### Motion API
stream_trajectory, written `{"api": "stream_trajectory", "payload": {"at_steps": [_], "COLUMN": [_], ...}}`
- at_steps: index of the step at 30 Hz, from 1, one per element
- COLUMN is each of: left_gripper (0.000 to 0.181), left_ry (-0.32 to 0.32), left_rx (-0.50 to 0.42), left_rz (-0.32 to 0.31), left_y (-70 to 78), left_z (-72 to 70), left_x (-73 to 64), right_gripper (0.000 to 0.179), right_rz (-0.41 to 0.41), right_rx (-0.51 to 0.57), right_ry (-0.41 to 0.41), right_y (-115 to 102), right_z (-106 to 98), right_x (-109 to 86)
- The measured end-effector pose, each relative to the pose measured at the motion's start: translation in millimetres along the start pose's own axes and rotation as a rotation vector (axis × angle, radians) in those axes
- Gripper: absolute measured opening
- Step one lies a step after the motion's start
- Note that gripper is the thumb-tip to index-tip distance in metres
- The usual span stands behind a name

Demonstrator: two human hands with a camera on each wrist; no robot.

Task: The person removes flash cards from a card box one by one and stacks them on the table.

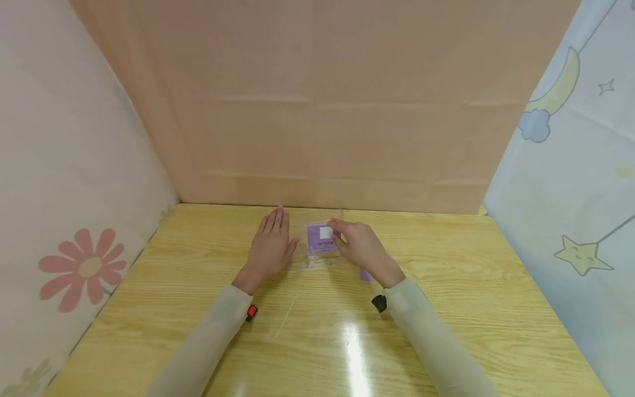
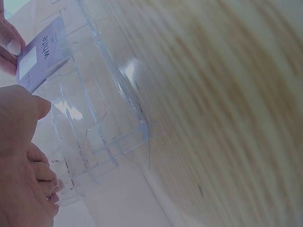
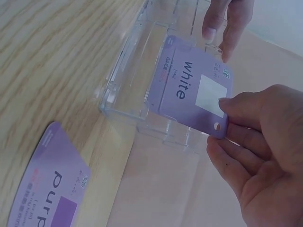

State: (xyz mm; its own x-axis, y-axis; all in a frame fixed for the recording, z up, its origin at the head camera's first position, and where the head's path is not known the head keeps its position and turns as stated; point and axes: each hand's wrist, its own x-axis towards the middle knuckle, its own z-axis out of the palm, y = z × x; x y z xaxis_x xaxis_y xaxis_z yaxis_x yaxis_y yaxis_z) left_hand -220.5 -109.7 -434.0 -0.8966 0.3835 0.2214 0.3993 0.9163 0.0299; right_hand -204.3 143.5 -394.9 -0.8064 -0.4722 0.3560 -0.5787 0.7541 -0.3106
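A purple flash card (image 3: 187, 90) printed "white" stands over a clear plastic box (image 1: 317, 262). My right hand (image 1: 364, 245) pinches the card at its edge beside a punched hole, with the thumb on the front, as the right wrist view shows. The lower part of the card overlaps the box's compartments. On the left side of the box my left hand (image 1: 272, 245) lies with its fingers extended along it. Its thumb is close to the card in the left wrist view. A second purple card (image 3: 52, 184), printed with a word beginning "purp", lies on the table beneath my right wrist.
The wooden table (image 1: 446, 309) ends at a plain tan backdrop (image 1: 317, 138) right behind the box. Patterned sheets hang on both sides, with a pink flower (image 1: 89, 267) at left and a yellow star (image 1: 582, 255) at right.
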Motion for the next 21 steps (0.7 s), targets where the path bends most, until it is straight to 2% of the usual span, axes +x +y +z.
{"api": "stream_trajectory", "payload": {"at_steps": [8, 21], "left_gripper": [0.077, 0.075], "left_ry": [-0.04, -0.012], "left_rx": [-0.02, -0.001], "left_rz": [-0.012, 0.002], "left_y": [0.5, -1.2], "left_z": [-3.6, -1.9], "left_x": [1.0, 0.0], "right_gripper": [0.029, 0.027], "right_rz": [0.018, 0.064], "right_rx": [0.016, 0.062], "right_ry": [0.0, 0.002], "right_y": [-0.5, 0.4], "right_z": [-2.8, -9.2], "right_x": [0.4, 1.8]}}
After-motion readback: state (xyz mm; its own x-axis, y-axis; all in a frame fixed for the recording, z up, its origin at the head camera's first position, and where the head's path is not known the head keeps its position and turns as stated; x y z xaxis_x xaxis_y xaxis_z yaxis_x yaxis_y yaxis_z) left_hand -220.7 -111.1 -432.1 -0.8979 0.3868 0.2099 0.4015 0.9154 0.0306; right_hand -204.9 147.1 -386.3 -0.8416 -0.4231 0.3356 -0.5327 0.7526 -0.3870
